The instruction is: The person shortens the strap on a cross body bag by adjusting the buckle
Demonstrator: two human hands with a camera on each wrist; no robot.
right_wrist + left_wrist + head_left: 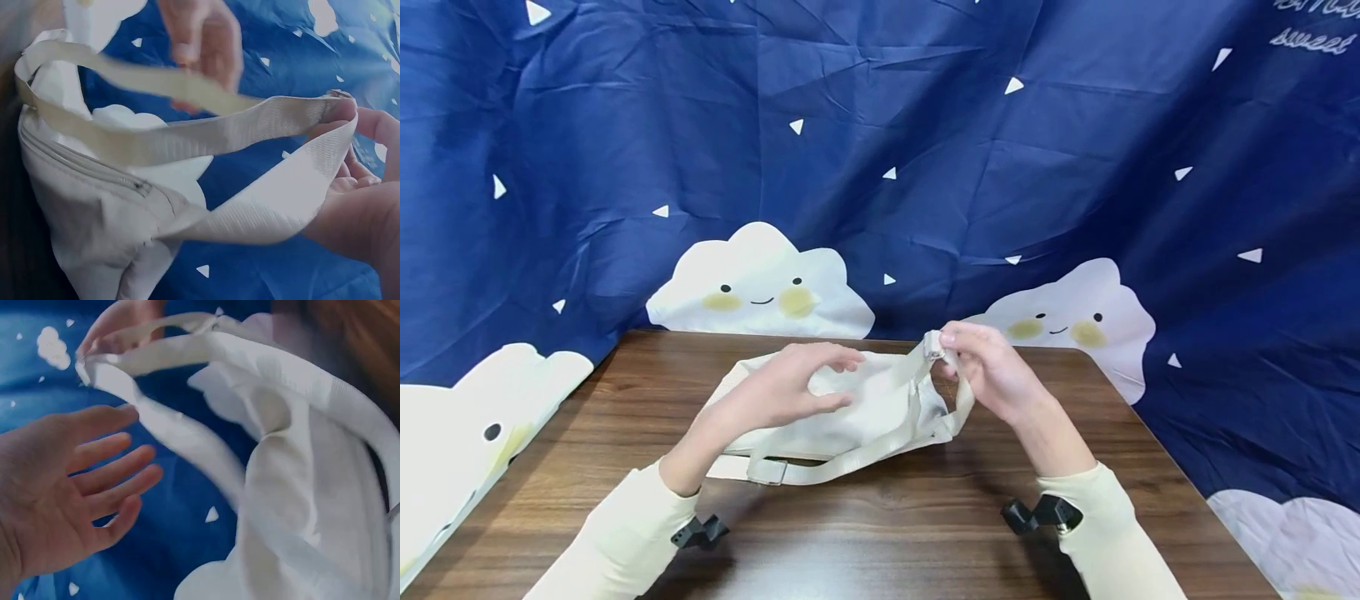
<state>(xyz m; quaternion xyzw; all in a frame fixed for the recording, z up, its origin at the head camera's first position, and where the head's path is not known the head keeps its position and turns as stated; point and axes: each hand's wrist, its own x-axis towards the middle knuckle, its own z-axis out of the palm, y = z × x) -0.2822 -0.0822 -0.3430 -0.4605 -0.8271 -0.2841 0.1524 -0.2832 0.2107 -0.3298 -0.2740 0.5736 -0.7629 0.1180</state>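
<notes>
A white zippered waist bag (867, 412) lies on the table, its webbing strap (842, 468) looped along the front. My right hand (996, 371) pinches the strap at its pale buckle (933, 344), raised above the bag's right end. From there the strap runs down to the bag on both sides. My left hand (786, 387) hovers over the bag's left part, fingers spread and relaxed, holding nothing. In the left wrist view its fingertips come close to the lifted strap (187, 440). The right wrist view shows the bag's zipper (87, 165) along the top edge.
The brown wooden table (880, 533) extends under both forearms. Behind it hangs a dark blue cloth (880, 100) printed with white clouds and triangles. A strap slider (767, 472) sits at the bag's front left. A small black camera is worn on each wrist.
</notes>
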